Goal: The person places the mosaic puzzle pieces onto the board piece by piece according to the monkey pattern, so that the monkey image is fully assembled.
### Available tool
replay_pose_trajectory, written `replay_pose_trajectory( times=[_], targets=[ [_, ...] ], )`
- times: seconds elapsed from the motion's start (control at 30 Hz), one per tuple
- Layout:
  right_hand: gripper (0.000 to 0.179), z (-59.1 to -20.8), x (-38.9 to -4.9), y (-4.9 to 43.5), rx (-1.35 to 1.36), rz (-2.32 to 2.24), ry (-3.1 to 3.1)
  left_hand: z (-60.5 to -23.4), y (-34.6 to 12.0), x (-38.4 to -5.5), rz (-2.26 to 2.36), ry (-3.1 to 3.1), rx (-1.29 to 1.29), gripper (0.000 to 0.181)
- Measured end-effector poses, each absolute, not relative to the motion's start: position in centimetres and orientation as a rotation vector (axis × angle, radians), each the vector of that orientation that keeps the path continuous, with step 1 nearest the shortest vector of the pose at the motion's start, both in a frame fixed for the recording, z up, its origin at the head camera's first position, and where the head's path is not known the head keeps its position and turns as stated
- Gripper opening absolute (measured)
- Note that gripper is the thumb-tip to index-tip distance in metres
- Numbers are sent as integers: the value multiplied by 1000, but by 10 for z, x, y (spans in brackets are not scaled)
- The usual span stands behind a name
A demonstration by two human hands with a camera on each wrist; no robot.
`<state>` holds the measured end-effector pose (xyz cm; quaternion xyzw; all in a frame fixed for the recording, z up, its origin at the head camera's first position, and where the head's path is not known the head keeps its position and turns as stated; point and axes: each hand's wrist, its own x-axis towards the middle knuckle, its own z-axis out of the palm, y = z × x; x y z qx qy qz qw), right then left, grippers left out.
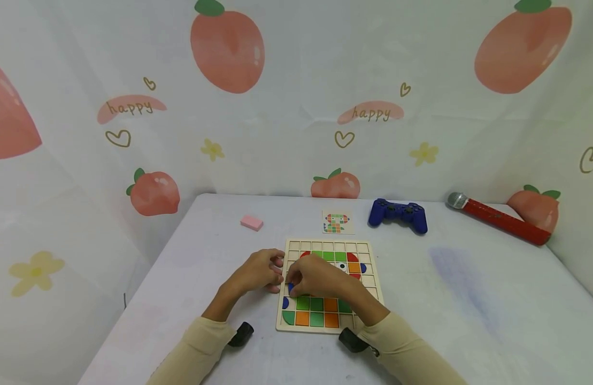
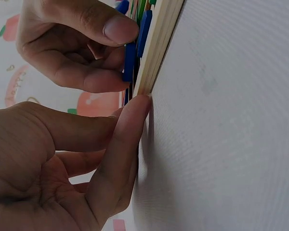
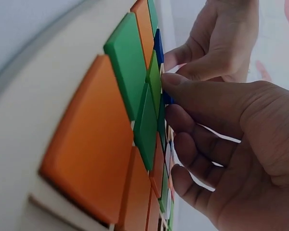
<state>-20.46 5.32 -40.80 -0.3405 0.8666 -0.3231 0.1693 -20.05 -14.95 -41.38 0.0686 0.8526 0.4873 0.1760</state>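
A wooden grid board [image 1: 370,321] lies on the table, carrying coloured square and rounded tiles. My right hand [image 1: 317,275] is over its left side, pinching a small blue tile [image 2: 128,62] between thumb and forefinger. The blue tile is right at the board's surface, close to another blue tile [image 1: 285,303] set by the left edge. My left hand [image 1: 258,271] is beside the board, its fingers loosely bent and a fingertip [image 2: 140,103] at the side edge. Part of the board's middle is hidden under my right hand.
Behind the board lies a pattern card [image 1: 338,222] with a coloured design. A pink block [image 1: 252,223] is at the back left, a blue game controller [image 1: 398,215] at the back right. Farther right is a red microphone [image 1: 503,219]. A printed cloth hangs behind the table.
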Motion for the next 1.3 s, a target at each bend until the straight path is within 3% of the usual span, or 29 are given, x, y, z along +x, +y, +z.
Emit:
replay_pose_trajectory(
  times=[0.77,1.0,1.3],
  targets=[
    [21,-400,-195,67,-968,-986,2416,-415,-145,-203,1331,2447,204,62],
    [21,-401,-188,109,-883,-963,2483,-416,-141,-202,1262,2510,219,57],
    [23,-404,-180,201,-729,-908,2628,-396,-142,-190,894,2681,408,56]
  ],
)
